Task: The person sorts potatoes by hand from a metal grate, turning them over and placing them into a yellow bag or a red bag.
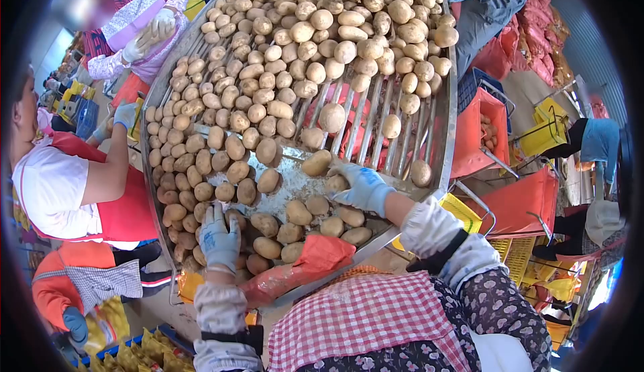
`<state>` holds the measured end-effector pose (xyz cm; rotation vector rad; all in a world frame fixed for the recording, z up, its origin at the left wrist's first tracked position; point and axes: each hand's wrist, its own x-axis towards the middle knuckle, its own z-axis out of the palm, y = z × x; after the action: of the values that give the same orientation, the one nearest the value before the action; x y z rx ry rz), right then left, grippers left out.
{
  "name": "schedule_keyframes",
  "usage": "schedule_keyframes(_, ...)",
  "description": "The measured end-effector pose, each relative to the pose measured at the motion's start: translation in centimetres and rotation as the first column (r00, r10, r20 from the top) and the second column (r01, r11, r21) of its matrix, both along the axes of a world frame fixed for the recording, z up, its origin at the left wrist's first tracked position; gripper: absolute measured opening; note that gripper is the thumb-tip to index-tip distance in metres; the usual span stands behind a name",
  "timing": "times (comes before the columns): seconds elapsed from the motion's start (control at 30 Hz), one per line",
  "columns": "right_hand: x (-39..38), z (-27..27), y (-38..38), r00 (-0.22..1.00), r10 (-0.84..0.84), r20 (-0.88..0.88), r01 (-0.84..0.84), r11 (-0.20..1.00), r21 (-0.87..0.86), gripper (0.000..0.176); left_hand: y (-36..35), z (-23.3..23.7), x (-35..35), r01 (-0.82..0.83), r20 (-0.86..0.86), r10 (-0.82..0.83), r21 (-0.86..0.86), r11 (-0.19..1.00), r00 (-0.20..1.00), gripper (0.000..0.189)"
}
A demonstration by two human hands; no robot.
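Potatoes (pixel 268 181) cover much of the slatted tabletop from eight to one o'clock, its metal rim (pixel 451 103) probably containing them. Left hand (pixel 220 238), eight o'clock, spreads wide across several; right hand (pixel 363 187), four o'clock, covers one, grip unclear.

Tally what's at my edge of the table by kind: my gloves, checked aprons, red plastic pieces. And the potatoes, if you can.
Blue gloves, left and right: 2
Red-and-white checked apron: 1
Red plastic piece: 1
Total: 4
Potatoes: too many overlap to count, so left out.
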<state>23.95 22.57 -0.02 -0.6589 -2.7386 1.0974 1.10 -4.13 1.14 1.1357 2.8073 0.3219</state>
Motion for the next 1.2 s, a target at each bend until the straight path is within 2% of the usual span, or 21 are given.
schedule_keyframes(0.03,-0.1,0.6,-0.2,1.0,0.0,0.003,0.0,1.0,0.004,0.049,1.4,1.8,1.3,-0.068,0.152,0.033,0.231,0.971,0.988,0.062)
schedule_keyframes(0.07,0.1,1.4,-0.8,0.979,-0.175,-0.1,0.12,0.905,-0.409,0.047,3.0,3.4,3.4,-0.044,0.273,-0.081,0.422,0.905,0.958,0.058)
schedule_keyframes(0.1,0.2,2.4,-1.5,0.923,-0.368,-0.114,0.16,0.636,-0.755,0.045,4.5,2.8,5.4,-0.241,0.646,-0.26,0.58,0.778,0.718,0.061)
schedule_keyframes(0.13,0.5,3.5,-2.0,0.927,-0.331,-0.177,0.049,0.573,-0.818,0.041,6.5,5.4,7.2,0.066,0.479,-0.463,0.639,0.767,0.746,0.067)
schedule_keyframes(0.2,0.3,4.0,-3.9,0.918,-0.295,-0.264,0.072,0.78,-0.621,0.041,8.5,5.3,9.2,0.364,0.226,-0.573,0.58,0.729,0.788,0.079)
schedule_keyframes(0.37,-0.5,6.9,-5.3,0.866,-0.33,-0.375,0.162,0.896,-0.414,0.046,9.7,3.7,9.4,0.325,0.314,-0.556,0.557,0.764,0.77,0.08)
schedule_keyframes(0.43,-0.7,7.7,-4.1,0.985,-0.117,0.128,0.152,0.934,-0.324,0.046,9.2,3.4,9.7,0.331,0.299,-0.603,0.618,0.713,0.74,0.079)
schedule_keyframes(0.47,-0.6,4.8,-5.0,0.944,-0.16,-0.29,0.129,0.984,-0.125,0.045,9.2,3.4,10.0,0.335,0.3,-0.607,0.617,0.712,0.736,0.079)
schedule_keyframes(0.6,-1.1,5.6,-5.3,0.894,-0.334,-0.298,0.187,0.884,-0.429,0.043,9.0,2.8,11.5,0.189,0.349,-0.586,0.721,0.666,0.731,0.077)
schedule_keyframes(0.67,-1.5,4.8,-5.0,0.858,-0.478,-0.19,0.243,0.702,-0.669,0.043,8.9,2.5,11.9,0.131,0.353,-0.609,0.784,0.607,0.71,0.077)
schedule_keyframes(0.73,-1.2,6.1,-4.2,0.897,-0.437,-0.065,0.259,0.639,-0.724,0.042,9.0,3.1,12.4,-0.264,0.696,-0.578,0.707,0.656,0.426,0.064)
schedule_keyframes(0.77,-1.1,7.0,-3.8,0.923,-0.38,0.057,0.283,0.573,-0.769,0.042,9.0,3.3,11.8,-0.262,0.695,-0.577,0.707,0.657,0.428,0.064)
schedule_keyframes(0.83,-0.6,7.3,-2.7,0.911,-0.405,0.078,0.34,0.63,-0.698,0.035,9.3,3.6,10.2,-0.498,0.717,-0.63,0.446,0.744,-0.298,0.064)
schedule_keyframes(0.93,0.7,4.8,0.8,0.761,-0.645,-0.062,0.413,0.556,-0.721,0.03,9.7,4.3,10.6,-0.531,0.725,-0.627,0.425,0.733,-0.285,0.069)
schedule_keyframes(0.97,1.1,3.9,1.7,0.773,-0.553,-0.312,0.521,0.833,-0.186,0.032,9.8,4.4,10.6,-0.541,0.663,-0.66,0.431,0.722,-0.353,0.068)
schedule_keyframes(1.0,1.3,3.6,2.1,0.826,-0.334,-0.454,0.529,0.738,0.42,0.037,9.7,4.2,10.6,-0.54,0.663,-0.659,0.43,0.724,-0.355,0.068)
schedule_keyframes(1.03,1.0,4.0,1.0,0.826,-0.336,-0.453,0.531,0.736,0.421,0.037,9.8,3.7,10.5,-0.557,0.661,-0.634,0.373,0.742,-0.401,0.067)
schedule_keyframes(1.07,0.4,4.6,-1.1,0.787,-0.395,-0.474,0.393,0.913,-0.109,0.039,9.8,3.4,10.5,-0.57,0.656,-0.607,0.313,0.76,-0.449,0.066)
schedule_keyframes(1.1,0.1,5.3,-2.4,0.758,-0.467,-0.456,0.124,0.788,-0.603,0.042,9.8,3.5,10.4,-0.563,0.656,-0.601,0.309,0.766,-0.457,0.066)
schedule_keyframes(1.17,0.0,6.6,-2.3,0.989,-0.138,-0.059,0.088,0.854,-0.512,0.043,9.9,3.6,10.3,-0.544,0.698,-0.563,0.29,0.788,-0.443,0.062)
schedule_keyframes(1.2,-0.4,6.0,-2.3,0.969,-0.175,0.177,0.248,0.723,-0.644,0.043,9.8,3.5,10.1,-0.541,0.698,-0.56,0.287,0.79,-0.447,0.062)
